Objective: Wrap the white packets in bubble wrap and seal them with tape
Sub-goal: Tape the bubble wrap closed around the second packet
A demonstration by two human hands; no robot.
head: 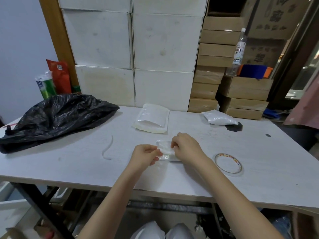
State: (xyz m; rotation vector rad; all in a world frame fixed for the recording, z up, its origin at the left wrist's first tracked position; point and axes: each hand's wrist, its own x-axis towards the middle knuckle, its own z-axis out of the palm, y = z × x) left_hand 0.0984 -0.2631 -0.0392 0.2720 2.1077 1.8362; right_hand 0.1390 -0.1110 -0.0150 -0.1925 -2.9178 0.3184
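A small white packet wrapped in bubble wrap (164,147) lies on the white table (86,163), between my hands. My left hand (145,155) pinches its near-left edge with thumb and fingers. Over its right end, my right hand (185,147) has its fingers curled down onto the wrap. A roll of clear tape (228,163) lies flat to the right of my right wrist. A stack of bubble-wrap pouches (151,119) sits further back in the middle. Another white packet (219,118) lies at the back right.
A crumpled black plastic bag (55,116) covers the table's back left. A thin white strip (107,149) lies left of my hands. White boxes (134,49) and brown cartons (215,66) are stacked behind the table. A plastic bottle (238,52) stands on the cartons.
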